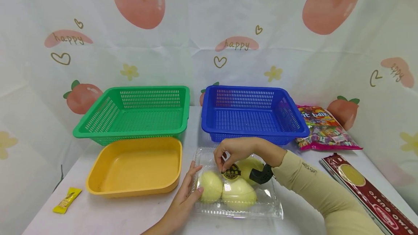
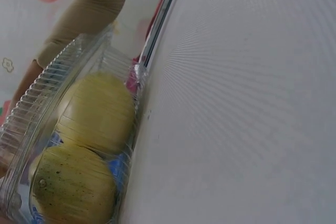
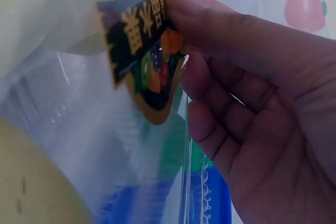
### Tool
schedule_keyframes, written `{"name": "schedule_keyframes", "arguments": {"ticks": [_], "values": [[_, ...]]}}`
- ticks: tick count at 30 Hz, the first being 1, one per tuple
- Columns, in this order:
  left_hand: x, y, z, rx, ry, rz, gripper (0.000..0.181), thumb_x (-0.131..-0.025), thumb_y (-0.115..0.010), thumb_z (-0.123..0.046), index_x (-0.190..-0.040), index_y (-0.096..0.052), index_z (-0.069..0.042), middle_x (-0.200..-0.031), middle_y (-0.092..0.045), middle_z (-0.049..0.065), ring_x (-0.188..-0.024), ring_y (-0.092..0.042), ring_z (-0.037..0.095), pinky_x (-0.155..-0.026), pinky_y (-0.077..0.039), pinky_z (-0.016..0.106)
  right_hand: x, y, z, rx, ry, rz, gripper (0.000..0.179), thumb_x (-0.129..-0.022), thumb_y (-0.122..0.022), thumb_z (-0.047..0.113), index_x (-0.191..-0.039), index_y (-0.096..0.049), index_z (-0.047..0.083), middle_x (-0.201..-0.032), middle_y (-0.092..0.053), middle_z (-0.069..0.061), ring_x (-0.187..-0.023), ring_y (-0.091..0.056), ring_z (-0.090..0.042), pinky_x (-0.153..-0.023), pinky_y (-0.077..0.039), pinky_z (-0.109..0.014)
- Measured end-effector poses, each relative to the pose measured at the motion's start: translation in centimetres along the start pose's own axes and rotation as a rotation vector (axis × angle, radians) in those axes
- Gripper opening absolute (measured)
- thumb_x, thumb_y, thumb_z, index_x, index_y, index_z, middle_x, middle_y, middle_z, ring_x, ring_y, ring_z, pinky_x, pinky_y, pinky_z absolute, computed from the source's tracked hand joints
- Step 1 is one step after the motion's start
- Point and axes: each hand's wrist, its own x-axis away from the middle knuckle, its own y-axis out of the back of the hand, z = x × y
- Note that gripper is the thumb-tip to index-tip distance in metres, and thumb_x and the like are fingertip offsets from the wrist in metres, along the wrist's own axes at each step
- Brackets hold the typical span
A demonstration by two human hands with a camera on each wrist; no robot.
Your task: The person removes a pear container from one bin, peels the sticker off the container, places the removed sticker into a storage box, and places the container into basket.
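Note:
A clear plastic clamshell box (image 1: 271, 206) with several pale yellow round fruits (image 1: 238, 193) inside rests on the table, lid down. In the left wrist view, two of the yellow fruits (image 2: 97, 111) show through its side. My left hand (image 1: 183, 195) lies against the box's left edge, fingers fairly straight and thumb touching the lid. Above the lid, my right hand (image 1: 236, 151) pinches the edge of a black and gold fruit sticker (image 1: 231, 172) between thumb and fingers. Up close in the right wrist view, the sticker (image 3: 152, 51) carries printed characters and fruit pictures; its full contact with the lid cannot be told.
Behind the box stands a blue basket (image 1: 254, 133), with a green basket (image 1: 130, 134) to its left. A yellow tub (image 1: 134, 191) and a small yellow packet (image 1: 66, 200) are on the left. On the right lie a candy bag (image 1: 326, 130) and a dark red package (image 1: 369, 191).

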Motion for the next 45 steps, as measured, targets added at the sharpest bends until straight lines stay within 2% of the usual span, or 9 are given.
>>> {"name": "schedule_keyframes", "arguments": {"ticks": [3,8,10,12,15,25,34,40,45], "values": [[0.0,0.1,0.0,-0.005,-0.006,0.001,0.050,-0.097,-0.044,-0.017,-0.144,-0.027,-0.022,-0.158,0.009,0.008,-0.144,0.009,0.033,-0.112,0.001,0.032,0.2,-0.1,-0.2,-0.027,0.010,-0.008,0.008,-0.085,-0.066,0.011,-0.084,-0.068,0.004,-0.076,-0.062,-0.004,-0.073,-0.048,0.004,-0.070,-0.050,-0.018],[0.0,0.1,0.1,-0.007,-0.013,-0.002,0.049,-0.097,-0.045,-0.017,-0.143,-0.028,-0.022,-0.158,0.008,0.008,-0.144,0.009,0.032,-0.107,-0.003,0.007,0.4,-0.2,-0.4,-0.062,0.036,-0.021,0.010,-0.086,-0.065,0.013,-0.085,-0.069,0.004,-0.077,-0.060,-0.005,-0.074,-0.048,0.003,-0.071,-0.049,-0.019],[0.0,0.1,0.1,-0.004,-0.008,0.003,0.050,-0.097,-0.045,-0.018,-0.144,-0.028,-0.021,-0.158,0.008,0.008,-0.144,0.009,0.032,-0.112,-0.003,0.013,0.6,-0.2,-0.6,-0.085,0.045,-0.026,0.011,-0.086,-0.065,0.013,-0.085,-0.069,0.003,-0.077,-0.060,-0.006,-0.075,-0.048,0.002,-0.072,-0.048,-0.019],[0.0,0.2,0.1,-0.007,-0.002,0.011,0.049,-0.098,-0.045,-0.019,-0.144,-0.027,-0.022,-0.158,0.008,0.008,-0.144,0.010,0.032,-0.115,0.000,0.030,0.8,-0.2,-0.7,-0.107,0.056,-0.032,0.011,-0.086,-0.065,0.013,-0.085,-0.070,0.003,-0.077,-0.060,-0.006,-0.075,-0.048,0.002,-0.073,-0.048,-0.018],[0.0,0.2,0.0,-0.019,-0.004,0.014,0.050,-0.098,-0.045,-0.019,-0.144,-0.027,-0.022,-0.158,0.007,0.008,-0.144,0.008,0.032,-0.112,0.002,0.047,1.0,-0.2,-0.9,-0.140,0.080,-0.041,0.012,-0.085,-0.065,0.013,-0.086,-0.070,0.001,-0.077,-0.060,-0.009,-0.076,-0.049,0.001,-0.073,-0.049,-0.019],[-0.1,0.2,0.0,-0.034,-0.008,0.006,0.050,-0.097,-0.046,-0.018,-0.144,-0.028,-0.019,-0.158,0.004,0.008,-0.145,0.005,0.031,-0.112,0.000,0.040,1.6,-0.4,-1.5,-0.286,0.093,-0.052,0.013,-0.082,-0.068,0.008,-0.082,-0.069,-0.005,-0.079,-0.058,-0.019,-0.078,-0.051,-0.001,-0.075,-0.048,-0.022],[-0.1,0.2,0.1,-0.041,-0.015,0.003,0.050,-0.097,-0.046,-0.018,-0.144,-0.029,-0.020,-0.158,0.003,0.008,-0.145,0.004,0.032,-0.112,-0.001,0.030,1.8,-0.3,-1.7,-0.316,0.131,-0.049,0.014,-0.083,-0.068,0.008,-0.082,-0.068,-0.006,-0.083,-0.058,-0.021,-0.083,-0.053,-0.003,-0.079,-0.050,-0.025],[-0.2,0.4,0.2,-0.049,0.019,0.014,0.052,-0.097,-0.046,-0.020,-0.145,-0.026,-0.019,-0.159,0.004,0.006,-0.145,0.004,0.029,-0.113,-0.002,0.038,1.7,-0.3,-1.8,-0.325,0.142,-0.049,0.013,-0.083,-0.067,0.006,-0.082,-0.068,-0.007,-0.082,-0.058,-0.022,-0.083,-0.052,-0.003,-0.079,-0.050,-0.025],[-0.3,0.6,0.3,-0.057,0.037,0.010,0.052,-0.097,-0.045,-0.018,-0.145,-0.026,-0.022,-0.159,0.005,0.004,-0.145,0.003,0.028,-0.113,-0.003,0.042,1.4,-0.2,-1.4,-0.256,0.089,-0.053,0.014,-0.083,-0.068,0.010,-0.084,-0.070,-0.003,-0.084,-0.061,-0.015,-0.084,-0.052,-0.002,-0.079,-0.051,-0.025]]}}
